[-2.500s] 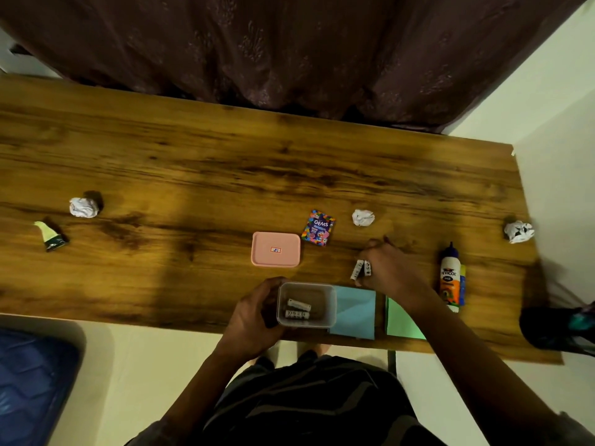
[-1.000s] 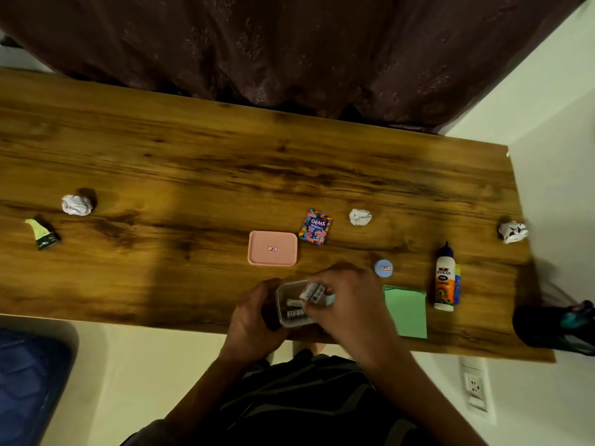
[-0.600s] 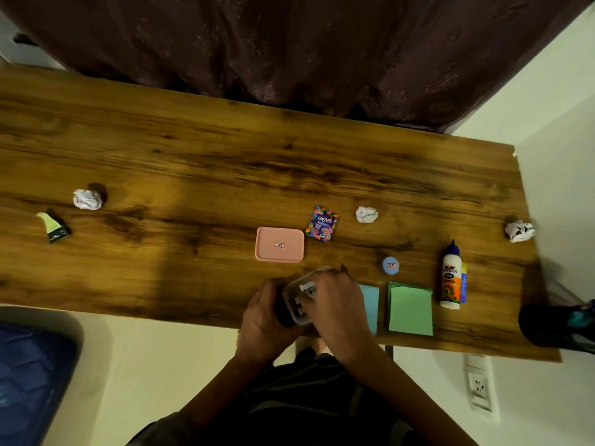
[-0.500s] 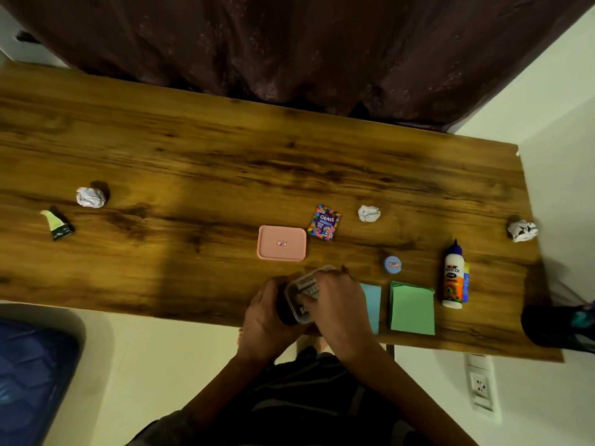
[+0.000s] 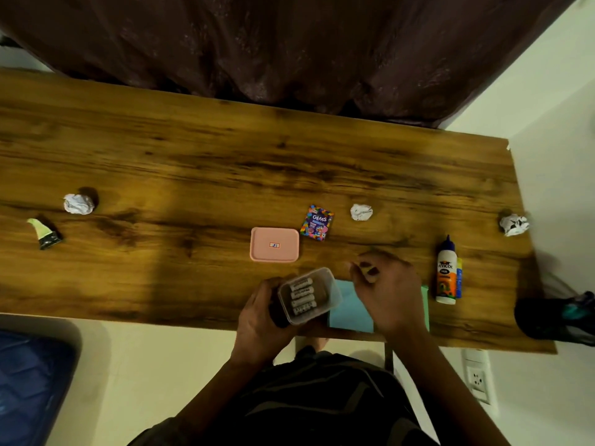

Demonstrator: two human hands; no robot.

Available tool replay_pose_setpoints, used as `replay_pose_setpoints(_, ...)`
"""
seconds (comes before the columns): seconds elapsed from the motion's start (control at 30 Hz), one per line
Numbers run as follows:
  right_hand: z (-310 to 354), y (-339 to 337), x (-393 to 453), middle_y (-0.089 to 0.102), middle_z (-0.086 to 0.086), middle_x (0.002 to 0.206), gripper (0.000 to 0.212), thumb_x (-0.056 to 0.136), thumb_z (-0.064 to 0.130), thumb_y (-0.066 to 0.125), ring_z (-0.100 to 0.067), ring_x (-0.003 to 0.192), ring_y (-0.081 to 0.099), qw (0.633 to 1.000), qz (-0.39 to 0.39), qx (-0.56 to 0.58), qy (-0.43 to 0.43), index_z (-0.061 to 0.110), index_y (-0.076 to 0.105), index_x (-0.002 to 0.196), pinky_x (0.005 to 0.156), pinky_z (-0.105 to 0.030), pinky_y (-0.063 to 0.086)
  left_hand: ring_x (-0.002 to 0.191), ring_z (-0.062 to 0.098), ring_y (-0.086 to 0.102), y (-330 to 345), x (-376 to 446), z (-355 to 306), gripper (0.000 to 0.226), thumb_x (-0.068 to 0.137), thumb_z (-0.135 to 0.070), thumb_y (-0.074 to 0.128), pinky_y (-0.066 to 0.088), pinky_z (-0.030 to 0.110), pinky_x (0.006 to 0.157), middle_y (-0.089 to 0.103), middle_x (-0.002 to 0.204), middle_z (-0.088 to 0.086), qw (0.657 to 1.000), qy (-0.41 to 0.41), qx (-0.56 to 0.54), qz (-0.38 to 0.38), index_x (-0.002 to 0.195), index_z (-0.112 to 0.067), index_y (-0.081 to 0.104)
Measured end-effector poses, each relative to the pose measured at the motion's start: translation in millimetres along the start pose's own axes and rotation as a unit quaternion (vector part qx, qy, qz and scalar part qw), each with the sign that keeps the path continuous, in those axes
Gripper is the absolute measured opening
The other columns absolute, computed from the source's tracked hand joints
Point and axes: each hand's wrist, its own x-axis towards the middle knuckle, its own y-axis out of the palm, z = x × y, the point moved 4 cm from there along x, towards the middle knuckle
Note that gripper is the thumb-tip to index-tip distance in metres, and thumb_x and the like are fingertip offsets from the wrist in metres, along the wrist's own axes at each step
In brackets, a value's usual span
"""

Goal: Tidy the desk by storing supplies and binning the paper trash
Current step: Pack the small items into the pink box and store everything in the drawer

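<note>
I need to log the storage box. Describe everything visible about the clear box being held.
The clear box is a small rectangular tub with rounded corners, seemingly translucent plastic, open with no lid on it. It sits tilted at the near edge of the desk, its right side over a blue notepad. About four white labelled cylinders, probably batteries, lie side by side inside. The left hand grips its left side. The pink lid lies apart, farther back.
</note>
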Motion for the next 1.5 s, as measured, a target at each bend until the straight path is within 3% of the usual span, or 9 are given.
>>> replay_pose_setpoints(0.07,-22.1,-3.7,6.2,0.074,-0.005,0.084,0.009,0.088,0.027,0.075,-0.024,0.069,0.069,0.999,-0.010,-0.027,0.023,0.018,0.075,0.090,0.063,-0.029,0.052,0.113,0.000,0.066,-0.2,1.1,-1.4,0.077,0.068,-0.057,0.084,0.061,0.024,0.086,0.067,0.122,-0.011,1.000,0.006,-0.008,0.008,0.130,-0.021,0.055)
replay_pose_setpoints(0.27,-84.4,13.2,26.8,0.070,-0.011,0.080,0.016,0.083,0.024,0.079,-0.029,0.071,0.067,0.995,0.041,-0.041,0.086,0.011,0.070,0.085,0.059,-0.022,0.036,0.114,0.006,0.069,-1.4,5.0,3.0,0.078,0.069,-0.046,0.092,0.063,0.039,0.086,0.069,0.124,-0.008,0.999,0.012,-0.019,0.031,0.132,-0.021,0.055)
replay_pose_setpoints(0.43,-100.6,32.3,34.4,0.071,-0.010,0.091,0.026,0.083,0.030,0.080,-0.028,0.081,0.067,0.992,0.069,-0.075,0.079,0.010,0.070,0.096,0.067,-0.026,0.038,0.114,0.009,0.069,0.1,3.9,6.6,0.079,0.069,-0.048,0.092,0.063,0.041,0.085,0.069,0.125,-0.007,0.999,0.004,-0.021,0.030,0.134,-0.022,0.054)
replay_pose_setpoints(0.6,-105.9,41.7,34.8,0.072,-0.012,0.100,0.026,0.084,0.022,0.079,-0.030,0.088,0.068,0.992,0.075,-0.053,0.092,0.009,0.071,0.106,0.072,-0.025,0.039,0.108,0.007,0.072,0.2,4.6,3.2,0.078,0.066,-0.045,0.094,0.064,0.041,0.082,0.071,0.120,-0.008,0.999,-0.002,-0.038,0.020,0.130,-0.022,0.057)
replay_pose_setpoints(0.77,-72.8,21.1,26.6,0.073,-0.002,0.099,0.030,0.080,0.027,0.080,-0.016,0.082,0.064,0.997,0.066,-0.018,0.036,0.018,0.072,0.108,0.073,-0.023,0.042,0.108,0.005,0.071,-2.0,4.7,-0.2,0.077,0.064,-0.047,0.092,0.064,0.039,0.084,0.071,0.120,-0.010,1.000,0.006,-0.026,0.011,0.129,-0.034,0.054)
replay_pose_setpoints(0.93,1.8,-7.8,1.0,0.074,0.005,0.093,0.027,0.079,0.033,0.080,-0.013,0.068,0.066,0.998,0.061,0.013,-0.016,0.024,0.071,0.103,0.064,-0.027,0.052,0.112,0.008,0.071,-0.6,4.6,5.4,0.078,0.066,-0.047,0.093,0.064,0.041,0.084,0.070,0.124,-0.008,0.999,0.005,-0.033,0.020,0.132,-0.030,0.054)
replay_pose_setpoints(1.17,57.6,19.5,-28.8,0.069,0.009,0.120,0.041,0.084,0.045,0.074,-0.015,0.110,0.065,0.984,0.164,-0.018,-0.067,0.034,0.062,0.122,0.092,-0.030,0.053,0.105,0.012,0.073,1.4,4.6,7.4,0.077,0.065,-0.046,0.094,0.064,0.042,0.081,0.072,0.118,-0.004,0.998,0.004,-0.056,0.020,0.128,-0.018,0.060)
replay_pose_setpoints(1.3,61.8,43.6,-29.1,0.070,0.007,0.115,0.034,0.088,0.044,0.071,-0.015,0.103,0.068,0.977,0.185,-0.056,-0.086,0.031,0.063,0.119,0.085,-0.028,0.053,0.102,0.012,0.074,0.9,3.6,6.4,0.076,0.066,-0.041,0.095,0.064,0.042,0.079,0.074,0.115,-0.002,0.998,0.011,-0.058,0.015,0.128,-0.012,0.061)
replay_pose_setpoints(1.5,59.0,63.7,-23.7,0.073,0.008,0.108,0.034,0.082,0.045,0.076,-0.014,0.094,0.070,0.971,0.209,-0.085,-0.085,0.030,0.067,0.112,0.079,-0.027,0.056,0.103,0.008,0.073,0.4,4.2,8.3,0.076,0.063,-0.042,0.097,0.063,0.037,0.080,0.073,0.115,-0.008,0.999,0.003,-0.035,0.010,0.127,-0.019,0.062)
